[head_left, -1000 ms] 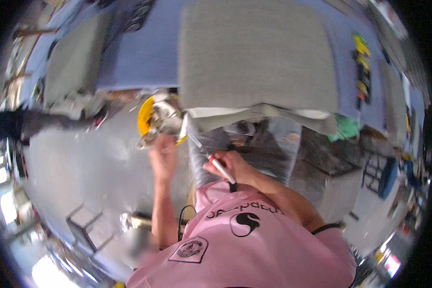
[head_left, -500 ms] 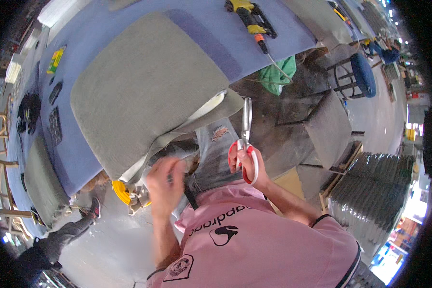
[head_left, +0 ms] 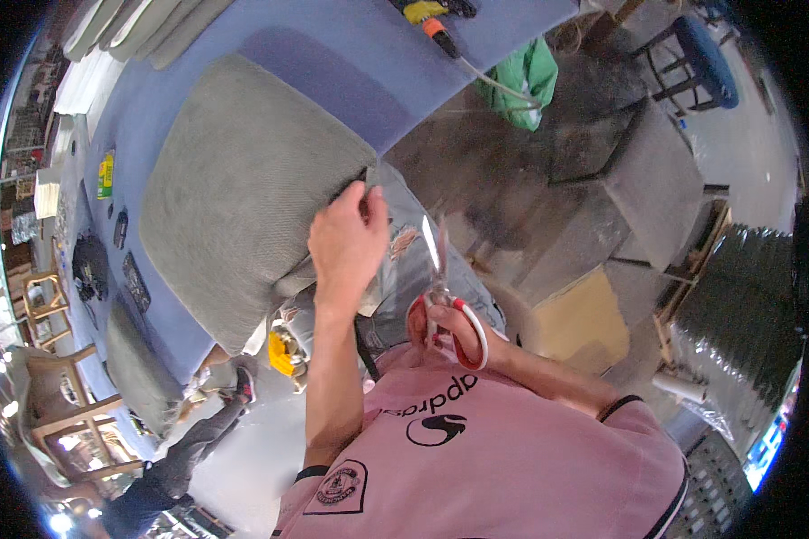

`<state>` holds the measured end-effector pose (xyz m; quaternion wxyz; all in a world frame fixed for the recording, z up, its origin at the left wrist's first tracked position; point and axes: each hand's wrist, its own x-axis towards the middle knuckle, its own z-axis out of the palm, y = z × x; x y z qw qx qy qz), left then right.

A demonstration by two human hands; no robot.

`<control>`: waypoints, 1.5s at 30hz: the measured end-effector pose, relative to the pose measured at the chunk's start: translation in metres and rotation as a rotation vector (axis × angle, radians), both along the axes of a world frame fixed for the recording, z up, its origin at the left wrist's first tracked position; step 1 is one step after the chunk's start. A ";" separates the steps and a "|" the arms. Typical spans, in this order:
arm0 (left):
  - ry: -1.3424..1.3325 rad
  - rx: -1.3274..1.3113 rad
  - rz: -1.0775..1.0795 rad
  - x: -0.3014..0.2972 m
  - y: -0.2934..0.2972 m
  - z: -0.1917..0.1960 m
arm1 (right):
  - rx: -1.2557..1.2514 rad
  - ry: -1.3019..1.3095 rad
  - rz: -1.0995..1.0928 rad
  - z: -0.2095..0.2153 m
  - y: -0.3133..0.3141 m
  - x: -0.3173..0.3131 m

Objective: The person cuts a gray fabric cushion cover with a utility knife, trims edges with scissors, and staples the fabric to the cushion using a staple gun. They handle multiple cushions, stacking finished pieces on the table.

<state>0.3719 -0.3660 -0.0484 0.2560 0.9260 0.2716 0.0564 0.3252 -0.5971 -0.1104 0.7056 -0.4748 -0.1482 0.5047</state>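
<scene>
A grey fabric-covered seat pad [head_left: 243, 193] lies on the blue-covered table, with one corner toward me. My left hand [head_left: 349, 242] is at its near right edge, fingers curled round the loose grey fabric by the corner; the fingertips are partly hidden. In my right hand [head_left: 463, 334] are scissors [head_left: 438, 286] with red and white handles. Their blades point away from me, slightly parted, over my jeans and apart from the fabric.
A yellow and black air tool [head_left: 427, 18] with a hose lies on the table [head_left: 351, 85]. Beyond the edge hangs a green bag [head_left: 521, 85]. A blue-topped stool [head_left: 703, 63] and stacked dark sheets [head_left: 737, 305] stand right. Another person [head_left: 175, 463] is at lower left.
My left hand has moved forward and right to the pad's edge, where the fabric flap hung loose. The scissors have shifted slightly left and nearer me, blades now parted. The view has turned.
</scene>
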 end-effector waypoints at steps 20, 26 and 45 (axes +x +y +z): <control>-0.131 -0.091 -0.195 -0.018 0.002 0.004 | -0.076 0.198 -0.071 -0.011 0.085 0.011; -0.075 -0.140 -0.161 -0.025 0.000 0.001 | -0.033 0.437 -0.173 -0.006 0.089 -0.003; -0.063 -0.144 -0.239 -0.051 -0.004 0.008 | -0.083 0.258 -0.035 -0.004 0.049 0.019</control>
